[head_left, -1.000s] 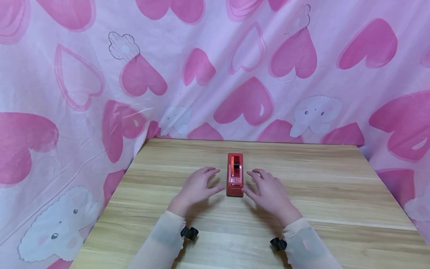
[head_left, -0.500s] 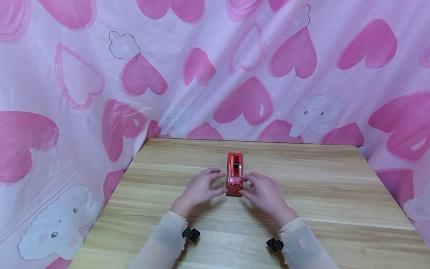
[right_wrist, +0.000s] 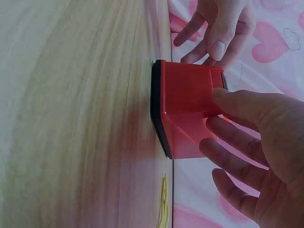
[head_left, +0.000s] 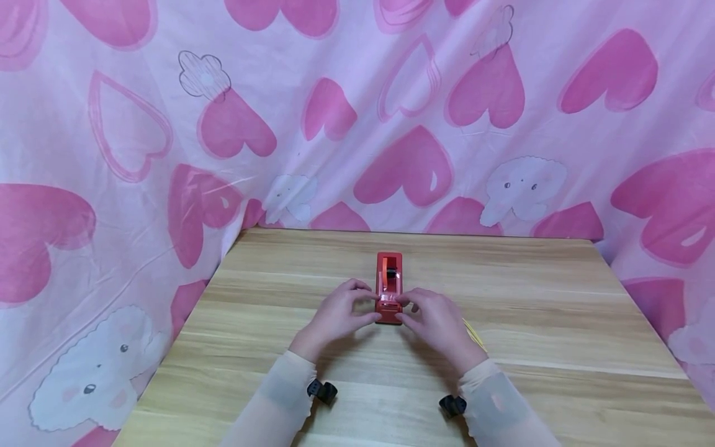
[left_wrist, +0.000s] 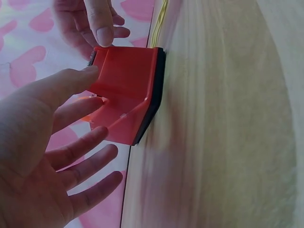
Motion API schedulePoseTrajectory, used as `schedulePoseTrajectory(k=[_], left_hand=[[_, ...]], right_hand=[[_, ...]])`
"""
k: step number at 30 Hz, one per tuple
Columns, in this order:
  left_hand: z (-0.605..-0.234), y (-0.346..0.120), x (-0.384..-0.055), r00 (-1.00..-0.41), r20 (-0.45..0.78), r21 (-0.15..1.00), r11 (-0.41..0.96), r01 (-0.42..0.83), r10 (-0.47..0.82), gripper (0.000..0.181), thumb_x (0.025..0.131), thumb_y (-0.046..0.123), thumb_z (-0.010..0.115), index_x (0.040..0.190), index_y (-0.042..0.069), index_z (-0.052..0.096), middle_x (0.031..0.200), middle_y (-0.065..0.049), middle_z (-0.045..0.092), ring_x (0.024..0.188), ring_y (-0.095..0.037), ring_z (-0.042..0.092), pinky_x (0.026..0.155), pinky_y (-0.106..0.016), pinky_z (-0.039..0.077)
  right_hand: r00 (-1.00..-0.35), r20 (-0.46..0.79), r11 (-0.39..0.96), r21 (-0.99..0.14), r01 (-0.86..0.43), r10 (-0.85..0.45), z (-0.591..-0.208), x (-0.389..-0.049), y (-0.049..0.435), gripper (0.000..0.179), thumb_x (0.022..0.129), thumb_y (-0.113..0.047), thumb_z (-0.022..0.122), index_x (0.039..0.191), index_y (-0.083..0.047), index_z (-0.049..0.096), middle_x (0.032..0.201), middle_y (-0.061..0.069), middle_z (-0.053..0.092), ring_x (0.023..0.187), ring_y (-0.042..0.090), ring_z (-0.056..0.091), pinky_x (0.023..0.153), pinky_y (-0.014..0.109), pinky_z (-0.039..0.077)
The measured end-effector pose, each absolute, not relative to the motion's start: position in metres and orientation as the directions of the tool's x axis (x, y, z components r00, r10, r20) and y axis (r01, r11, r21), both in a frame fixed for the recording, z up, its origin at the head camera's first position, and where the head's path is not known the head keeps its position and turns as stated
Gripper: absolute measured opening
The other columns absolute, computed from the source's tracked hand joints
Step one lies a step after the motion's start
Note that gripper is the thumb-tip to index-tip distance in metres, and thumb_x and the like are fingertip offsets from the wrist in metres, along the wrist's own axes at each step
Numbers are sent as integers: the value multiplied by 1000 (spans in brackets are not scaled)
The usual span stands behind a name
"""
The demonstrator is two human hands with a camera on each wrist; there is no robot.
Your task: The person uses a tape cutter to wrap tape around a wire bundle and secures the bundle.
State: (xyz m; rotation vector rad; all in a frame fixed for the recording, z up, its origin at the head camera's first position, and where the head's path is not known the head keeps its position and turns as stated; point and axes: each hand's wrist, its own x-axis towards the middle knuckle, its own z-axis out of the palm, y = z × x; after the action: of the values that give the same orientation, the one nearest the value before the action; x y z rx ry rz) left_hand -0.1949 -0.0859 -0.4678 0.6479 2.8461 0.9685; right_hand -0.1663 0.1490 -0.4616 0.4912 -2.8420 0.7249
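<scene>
A red tape dispenser stands on the wooden table, with a black base and an orange tape roll. Its serrated blade shows at the upper edge in the right wrist view. My left hand is at its left side, thumb tip on the red body near the blade end and the other fingers spread along the side. On the right, my right hand has its thumb and index fingertips at the dispenser's side, the remaining fingers loosely extended. Neither hand wraps around it.
A bundle of thin yellow strands lies on the wooden table just right of my right hand, partly hidden by it. A pink heart-patterned cloth hangs along the back and sides. Each wrist carries a small black camera.
Both hands have moved inward to the sides of the tape dispenser, the right one more. The yellow strands have come into view beside the right hand. The dispenser stands in about the same place.
</scene>
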Motion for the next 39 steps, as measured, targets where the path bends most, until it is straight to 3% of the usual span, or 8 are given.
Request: schedulePoseTrajectory(k=[6, 11, 17, 29, 39], left_hand=[[-471, -84, -196, -914, 84, 631, 689, 357, 397, 34, 91, 38, 80, 120, 22, 76, 130, 4, 62, 121, -18, 60, 105, -43, 51], [-477, -80, -197, -915, 102, 701, 624, 345, 391, 26, 91, 29, 81, 115, 20, 77, 121, 3, 64, 105, -18, 62, 88, -33, 54], [-485, -68, -195, -932, 50, 821, 517, 243, 358, 26, 91, 26, 81, 116, 19, 77, 108, -2, 63, 88, -18, 59, 72, -25, 50], [-486, -62, -196, -954, -28, 909, 405, 101, 300, 20, 94, 28, 78, 113, 24, 76, 109, -2, 63, 88, -17, 56, 68, -28, 50], [-484, -57, -196, -960, -30, 938, 340, 70, 280, 19, 98, 27, 72, 112, 15, 76, 108, -6, 67, 78, -14, 60, 63, -26, 50]], right_hand=[[-939, 231, 836, -435, -334, -254, -463, -167, 148, 35, 83, -24, 88, 116, -24, 77, 105, -8, 75, 87, 12, 67, 73, 32, 54], [-944, 227, 836, -447, -319, -239, -464, -167, 148, 34, 84, -23, 88, 116, -27, 76, 107, -9, 75, 86, 10, 66, 74, 32, 55], [-944, 234, 822, -472, -319, -233, -469, -168, 148, 33, 85, -20, 87, 115, -26, 75, 107, -8, 74, 86, 13, 68, 75, 33, 57], [-942, 244, 814, -482, -325, -232, -471, -170, 149, 34, 83, -21, 88, 114, -25, 75, 105, -7, 74, 85, 13, 70, 75, 33, 59], [-937, 255, 797, -500, -339, -238, -473, -171, 148, 32, 85, -18, 87, 114, -24, 75, 106, -7, 73, 85, 11, 69, 75, 32, 59]])
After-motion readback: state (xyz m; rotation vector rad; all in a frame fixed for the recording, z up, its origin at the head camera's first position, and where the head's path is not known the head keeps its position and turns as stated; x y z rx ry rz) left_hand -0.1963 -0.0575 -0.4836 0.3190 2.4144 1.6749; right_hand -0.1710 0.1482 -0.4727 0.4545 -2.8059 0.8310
